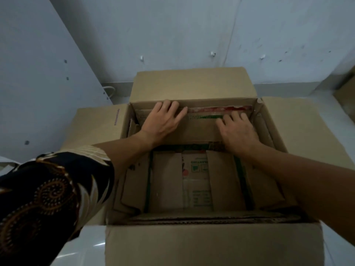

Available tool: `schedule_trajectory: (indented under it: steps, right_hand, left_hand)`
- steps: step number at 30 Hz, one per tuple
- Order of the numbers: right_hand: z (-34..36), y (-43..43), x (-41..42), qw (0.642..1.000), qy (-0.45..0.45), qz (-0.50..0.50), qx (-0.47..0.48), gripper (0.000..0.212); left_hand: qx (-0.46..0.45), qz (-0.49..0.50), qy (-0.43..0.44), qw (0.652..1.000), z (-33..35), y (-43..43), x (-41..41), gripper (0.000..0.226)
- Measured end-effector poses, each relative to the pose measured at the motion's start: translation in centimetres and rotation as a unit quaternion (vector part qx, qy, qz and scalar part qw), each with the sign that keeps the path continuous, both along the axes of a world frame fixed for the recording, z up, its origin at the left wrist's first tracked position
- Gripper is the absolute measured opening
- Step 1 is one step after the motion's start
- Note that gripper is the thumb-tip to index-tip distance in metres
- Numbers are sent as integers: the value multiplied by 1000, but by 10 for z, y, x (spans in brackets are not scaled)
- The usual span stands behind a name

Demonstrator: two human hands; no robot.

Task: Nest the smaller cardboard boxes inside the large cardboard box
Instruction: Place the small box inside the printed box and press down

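Observation:
A large brown cardboard box point(211, 244) stands open on the floor below me, its four flaps spread outward. Inside sits a smaller cardboard box point(197, 181) with green edging and green print, its top open. Its far flap point(199, 129) lies folded toward the back wall of the large box. My left hand point(163, 120) rests flat on the left part of that flap, fingers spread. My right hand point(238, 131) presses flat on the right part. Behind the flap a strip of red-printed cardboard point(219, 108) shows.
The large box's left flap point(99, 123), right flap point(299, 127) and far flap point(192, 85) hang outward. A pale wall point(192, 35) stands close behind. Another cardboard piece point(347, 87) sits at the far right. The floor point(84, 246) is white and glossy.

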State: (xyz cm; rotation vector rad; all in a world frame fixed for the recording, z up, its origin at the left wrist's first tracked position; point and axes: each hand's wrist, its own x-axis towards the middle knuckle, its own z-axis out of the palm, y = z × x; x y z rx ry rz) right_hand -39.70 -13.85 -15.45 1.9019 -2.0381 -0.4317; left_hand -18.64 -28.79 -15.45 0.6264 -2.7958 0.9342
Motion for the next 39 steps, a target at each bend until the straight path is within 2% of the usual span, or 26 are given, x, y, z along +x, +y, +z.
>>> schedule_trajectory:
  steps: [3, 5, 6, 9, 11, 12, 13, 15, 17, 18, 19, 20, 21, 22, 23, 24, 27, 29, 31, 33, 35, 37, 39]
  right_hand:
    - [-20, 28, -2, 986, 74, -27, 146, 49]
    - [-27, 42, -6, 953, 175, -62, 240, 61]
    - [-29, 45, -7, 942, 197, -75, 263, 66]
    - [-29, 42, 6, 927, 175, -107, 313, 70]
    - [-26, 38, 23, 928, 90, -122, 339, 74]
    - [-25, 37, 29, 922, 10, -132, 364, 77]
    - [-22, 37, 34, 901, -84, -142, 402, 79]
    - [-17, 42, 40, 827, -232, -161, 485, 79]
    - [-21, 52, 41, 759, -277, -189, 558, 78]
    - [-27, 58, 41, 731, -285, -208, 584, 77]
    - [-31, 70, 44, 713, -300, -226, 593, 75]
    - [-34, 79, 48, 694, -320, -241, 598, 74]
    - [-37, 80, 49, 678, -334, -250, 606, 73]
    - [-38, 78, 50, 675, -340, -247, 606, 72]
    - [-37, 75, 51, 680, -347, -240, 599, 71]
    - [-34, 72, 51, 688, -353, -232, 591, 70]
    - [-24, 70, 47, 697, -364, -232, 573, 67]
    - [-16, 74, 47, 704, -352, -228, 573, 66]
    - [-6, 77, 48, 724, -349, -225, 551, 69]
    - [10, 81, 44, 769, -302, -196, 528, 69]
    - [26, 92, 37, 811, -225, -170, 512, 65]
    - [40, 105, 33, 836, -194, -147, 492, 62]
    - [53, 117, 37, 854, -240, -134, 441, 67]
  left_hand:
    - [9, 13, 5, 1000, 4, 2, -3, 60]
    - [35, 28, -2, 999, 6, 6, -4, 71]
    - [43, 39, -7, 998, 7, 10, -4, 74]
    - [54, 68, -26, 996, 11, 16, -6, 83]
    - [47, 89, -38, 994, 14, 24, -4, 86]
    - [40, 101, -33, 993, 16, 32, -3, 85]
    - [43, 108, -26, 993, 17, 43, -1, 81]
    - [102, 88, -29, 990, 13, 74, 2, 74]
    - [230, 45, -88, 968, 1, 106, 7, 64]
    - [332, 51, -148, 930, -7, 120, 9, 60]
    - [439, 83, -218, 868, -11, 137, 13, 60]
    - [540, 134, -289, 779, -14, 150, 17, 62]
    - [627, 195, -338, 675, -17, 154, 17, 64]
    - [680, 248, -359, 590, -19, 156, 17, 66]
    - [707, 286, -357, 540, -19, 156, 19, 68]
    - [714, 307, -348, 525, -19, 155, 20, 69]
    - [695, 320, -336, 549, -6, 154, 18, 69]
    - [636, 334, -354, 599, 3, 151, 20, 66]
    - [507, 332, -417, 677, 14, 144, 29, 63]
    - [324, 281, -493, 757, 23, 132, 46, 50]
    - [212, 234, -526, 790, 35, 127, 60, 45]
    - [199, 229, -511, 804, 46, 128, 69, 46]
    - [272, 249, -462, 807, 57, 140, 71, 42]
